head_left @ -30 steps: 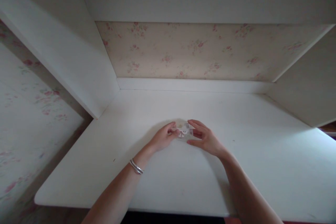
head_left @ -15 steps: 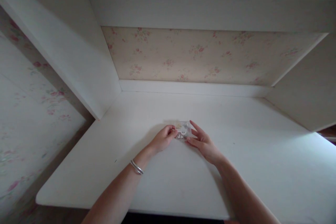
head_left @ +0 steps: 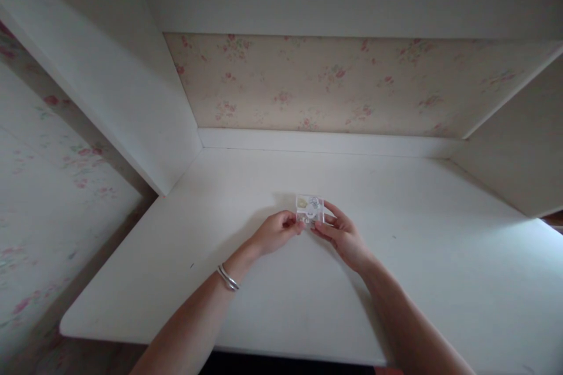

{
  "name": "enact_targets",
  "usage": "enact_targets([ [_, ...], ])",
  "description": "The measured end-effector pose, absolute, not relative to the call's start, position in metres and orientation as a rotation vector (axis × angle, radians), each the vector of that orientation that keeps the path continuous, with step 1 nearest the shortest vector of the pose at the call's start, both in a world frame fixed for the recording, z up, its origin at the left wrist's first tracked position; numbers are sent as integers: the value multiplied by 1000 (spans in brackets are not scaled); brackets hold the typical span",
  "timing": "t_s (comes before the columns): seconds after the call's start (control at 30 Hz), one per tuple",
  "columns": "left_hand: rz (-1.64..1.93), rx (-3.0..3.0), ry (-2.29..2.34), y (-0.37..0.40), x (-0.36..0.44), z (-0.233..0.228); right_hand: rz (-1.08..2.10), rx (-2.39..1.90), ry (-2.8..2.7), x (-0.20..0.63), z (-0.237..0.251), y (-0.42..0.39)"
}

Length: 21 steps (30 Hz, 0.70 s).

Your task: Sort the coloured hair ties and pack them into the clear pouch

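A wide white surface point(head_left: 440, 258) fills the lower half of the view, set into a white alcove. Behind it runs a back wall of pale floral wallpaper point(head_left: 334, 82), with a white side panel point(head_left: 109, 76) sloping down on the left and another on the right. Nothing else lies on the surface near the hands.

Two bare forearms reach in from the bottom edge and meet near the middle. The left wrist wears a silver bangle point(head_left: 227, 278). The left hand point(head_left: 275, 232) has its fingers curled in, pinching the left lower corner of a small clear plastic case point(head_left: 310, 210). The right hand point(head_left: 343, 234) grips the case's right lower edge between thumb and fingers.

The case is tilted up off the surface, its flat face turned toward the camera, its long axis running left to right. Small pale items show inside; they are too small to identify.
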<state>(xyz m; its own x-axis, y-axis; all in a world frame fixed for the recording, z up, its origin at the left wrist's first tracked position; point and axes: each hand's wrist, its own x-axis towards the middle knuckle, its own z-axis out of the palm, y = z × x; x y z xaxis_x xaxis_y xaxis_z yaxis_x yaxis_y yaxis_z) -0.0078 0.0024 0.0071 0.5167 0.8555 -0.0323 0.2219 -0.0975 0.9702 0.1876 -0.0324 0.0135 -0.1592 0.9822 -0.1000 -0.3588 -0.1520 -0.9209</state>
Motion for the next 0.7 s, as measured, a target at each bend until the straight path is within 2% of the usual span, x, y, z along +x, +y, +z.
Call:
enact_targets([
  [0.57,556,1631,908,-2,-9,19,1410,-1182,-899,189,6,-25],
  [0.7,658,1595,944,0,-8,26,1393,-1244,-1002,187,7,-29],
])
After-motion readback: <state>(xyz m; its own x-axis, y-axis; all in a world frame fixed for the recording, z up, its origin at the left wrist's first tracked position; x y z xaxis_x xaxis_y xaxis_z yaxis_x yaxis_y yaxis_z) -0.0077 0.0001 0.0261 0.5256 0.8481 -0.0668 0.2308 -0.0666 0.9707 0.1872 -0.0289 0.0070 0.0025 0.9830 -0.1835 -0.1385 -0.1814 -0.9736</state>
